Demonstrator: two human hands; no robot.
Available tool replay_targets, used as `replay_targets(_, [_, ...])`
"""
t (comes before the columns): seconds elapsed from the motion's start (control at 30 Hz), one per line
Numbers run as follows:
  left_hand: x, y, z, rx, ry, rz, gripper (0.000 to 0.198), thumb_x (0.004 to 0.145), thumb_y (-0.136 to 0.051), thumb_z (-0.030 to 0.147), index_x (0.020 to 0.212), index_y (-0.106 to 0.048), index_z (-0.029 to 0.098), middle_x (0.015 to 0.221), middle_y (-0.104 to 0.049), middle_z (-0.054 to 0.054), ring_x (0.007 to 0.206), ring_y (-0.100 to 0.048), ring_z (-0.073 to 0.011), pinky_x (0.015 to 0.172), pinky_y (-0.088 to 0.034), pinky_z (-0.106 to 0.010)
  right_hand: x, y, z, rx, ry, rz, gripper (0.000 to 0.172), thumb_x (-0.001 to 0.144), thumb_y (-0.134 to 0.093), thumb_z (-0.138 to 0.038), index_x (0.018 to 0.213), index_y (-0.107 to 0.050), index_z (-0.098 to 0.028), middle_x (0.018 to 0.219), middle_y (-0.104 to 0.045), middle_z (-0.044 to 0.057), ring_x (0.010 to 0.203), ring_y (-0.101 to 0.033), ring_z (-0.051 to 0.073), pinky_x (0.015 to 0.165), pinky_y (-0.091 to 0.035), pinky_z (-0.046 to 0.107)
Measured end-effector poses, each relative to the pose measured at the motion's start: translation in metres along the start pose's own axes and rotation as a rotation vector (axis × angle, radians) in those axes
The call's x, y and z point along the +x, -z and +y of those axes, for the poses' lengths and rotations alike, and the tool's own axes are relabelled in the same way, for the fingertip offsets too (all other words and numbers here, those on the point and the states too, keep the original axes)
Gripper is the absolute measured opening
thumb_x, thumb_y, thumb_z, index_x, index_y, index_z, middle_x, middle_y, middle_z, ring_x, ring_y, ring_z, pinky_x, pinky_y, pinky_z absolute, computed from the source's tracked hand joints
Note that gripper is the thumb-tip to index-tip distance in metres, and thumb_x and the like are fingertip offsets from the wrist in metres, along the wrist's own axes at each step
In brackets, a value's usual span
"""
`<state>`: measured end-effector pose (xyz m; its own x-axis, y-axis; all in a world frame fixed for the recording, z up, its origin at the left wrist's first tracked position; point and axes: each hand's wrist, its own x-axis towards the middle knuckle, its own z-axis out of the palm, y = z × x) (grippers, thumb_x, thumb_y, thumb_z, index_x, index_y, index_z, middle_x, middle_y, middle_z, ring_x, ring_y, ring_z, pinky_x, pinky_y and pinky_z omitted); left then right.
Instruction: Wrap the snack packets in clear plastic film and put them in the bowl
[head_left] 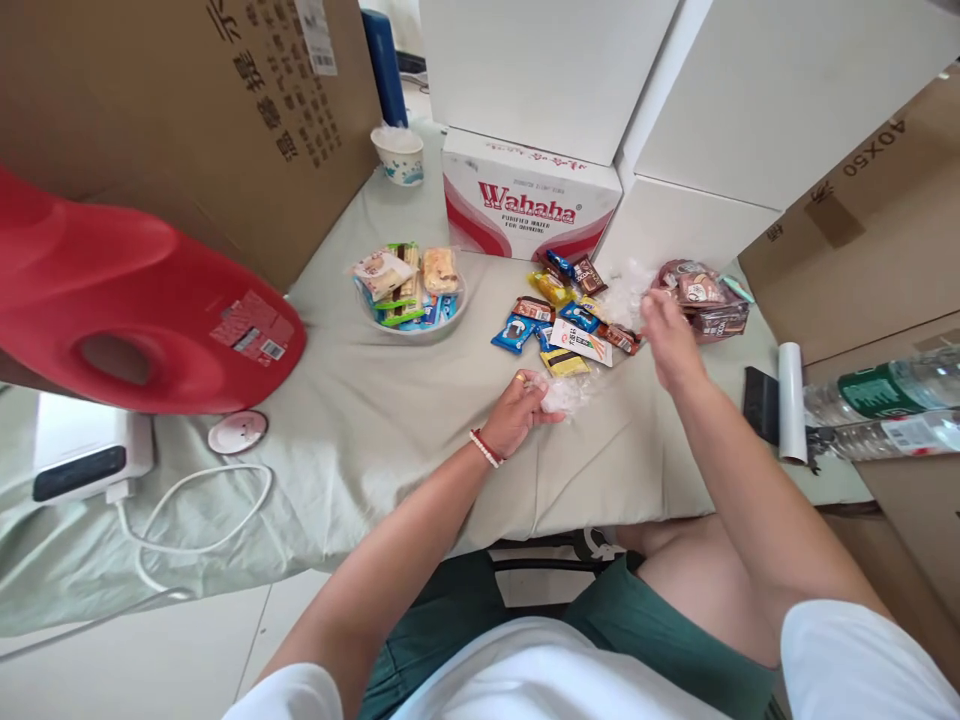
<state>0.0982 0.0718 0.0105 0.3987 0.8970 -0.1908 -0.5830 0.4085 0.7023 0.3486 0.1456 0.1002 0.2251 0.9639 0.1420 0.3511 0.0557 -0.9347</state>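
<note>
My left hand [519, 410] pinches one edge of a crumpled clear plastic bag [574, 390] near the front of the table. On the other side, my right hand [671, 340] has its fingers closed at another crumpled part of clear plastic. Between my hands lies a pile of small wrapped snacks: a white packet [581, 342], a blue packet [514, 333], a yellow packet [565, 362] and several brown ones. Just beyond my right hand rests a bundle of brown snack packs [703, 298]. Whether both pieces of plastic belong to one bag is unclear.
A clear bowl [420, 330] of wrapped snacks stands left of the pile. Behind are a Wahaha carton [529, 200] and a paper cup [400, 155]. A red jug [172, 300] and a white charger [94, 445] with cable occupy the left. Plastic bottles [874, 390] lie right.
</note>
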Motion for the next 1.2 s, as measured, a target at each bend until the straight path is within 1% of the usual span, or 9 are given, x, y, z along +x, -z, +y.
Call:
replay_targets(0.1, [0.001,0.000,0.002,-0.024,0.079,-0.107,0.051,0.068,-0.091,0.031,0.104,-0.056,0.023,0.096,-0.068,0.002,0.085,-0.070,-0.0161,0.076,-0.066,-0.036,-0.063,-0.013,0.010,0.010,-0.081,-0.301,0.065,0.077,-0.083,-0.059,0.132,-0.067,-0.028,0.122,-0.073,0.005,0.112,-0.065,0.023,0.097,-0.054,0.038])
replay_targets(0.2, [0.006,0.001,0.001,0.130,0.090,-0.081,0.042,0.072,-0.089,0.038,0.099,-0.063,0.019,0.095,-0.071,-0.002,0.081,-0.069,-0.0169,0.064,-0.063,-0.031,-0.109,-0.009,0.021,-0.021,-0.209,-0.493,0.042,0.076,-0.084,-0.058,0.098,-0.077,-0.023,0.089,-0.074,0.002,0.083,-0.066,0.021,0.079,-0.054,0.034])
replay_targets(0.33, [0.014,0.002,-0.003,0.313,-0.004,0.054,0.049,0.075,-0.085,0.059,0.093,-0.071,0.016,0.086,-0.072,-0.004,0.073,-0.068,-0.0171,0.054,-0.056,-0.026,-0.113,0.009,0.020,0.061,-0.287,-0.282,0.041,0.078,-0.083,-0.061,0.084,-0.076,-0.022,0.076,-0.069,0.001,0.069,-0.062,0.016,0.068,-0.053,0.030])
replay_targets(0.47, [0.017,0.005,-0.001,0.229,-0.134,0.162,0.055,0.071,-0.088,0.064,0.095,-0.074,0.017,0.094,-0.077,-0.007,0.087,-0.073,-0.0193,0.072,-0.059,-0.029,-0.097,0.017,0.015,0.220,-0.333,-0.099,0.043,0.069,-0.089,-0.062,0.084,-0.076,-0.023,0.078,-0.068,0.000,0.062,-0.059,0.013,0.057,-0.052,0.027])
replay_targets(0.57, [0.019,0.010,0.007,0.065,-0.129,0.183,0.053,0.067,-0.093,0.058,0.094,-0.072,0.017,0.093,-0.077,-0.005,0.088,-0.072,-0.0175,0.078,-0.059,-0.030,-0.095,0.020,0.019,0.240,-0.363,-0.097,0.041,0.070,-0.090,-0.059,0.082,-0.075,-0.023,0.067,-0.060,-0.002,0.052,-0.050,0.010,0.046,-0.041,0.024])
replay_targets(0.67, [0.021,0.015,0.015,-0.065,-0.086,0.196,0.049,0.066,-0.096,0.051,0.087,-0.066,0.017,0.076,-0.067,0.002,0.066,-0.065,-0.0102,0.062,-0.054,-0.023,-0.098,0.025,0.024,0.219,-0.352,-0.133,0.038,0.073,-0.088,-0.057,0.084,-0.077,-0.022,0.059,-0.053,-0.003,0.049,-0.046,0.011,0.044,-0.036,0.025])
replay_targets(0.93, [0.018,0.014,0.025,-0.008,-0.079,0.197,0.051,0.067,-0.095,0.053,0.089,-0.065,0.018,0.056,-0.041,0.012,0.040,-0.031,-0.0005,0.039,-0.024,-0.015,-0.085,0.063,0.026,-0.060,0.069,-0.130,0.018,0.085,-0.079,-0.042,0.097,-0.083,-0.029,0.096,-0.069,0.005,0.086,-0.064,0.020,0.080,-0.055,0.037])
replay_targets(1.1, [0.014,0.004,0.020,0.087,-0.152,0.179,0.052,0.067,-0.094,0.057,0.087,-0.066,0.018,0.055,-0.039,0.012,0.042,-0.029,-0.0016,0.039,-0.024,-0.017,-0.088,0.069,0.026,-0.299,0.084,0.224,0.021,0.088,-0.067,-0.039,0.104,-0.077,-0.029,0.107,-0.069,0.006,0.093,-0.067,0.024,0.085,-0.058,0.043])
replay_targets(1.2, [0.014,0.001,0.015,0.133,-0.169,0.163,0.052,0.067,-0.093,0.058,0.088,-0.066,0.017,0.055,-0.039,0.011,0.043,-0.029,-0.0024,0.039,-0.023,-0.018,-0.104,0.040,0.019,-0.247,0.186,-0.031,0.036,0.093,-0.066,-0.041,0.128,-0.069,-0.033,0.125,-0.067,0.007,0.085,-0.066,0.022,0.074,-0.058,0.040])
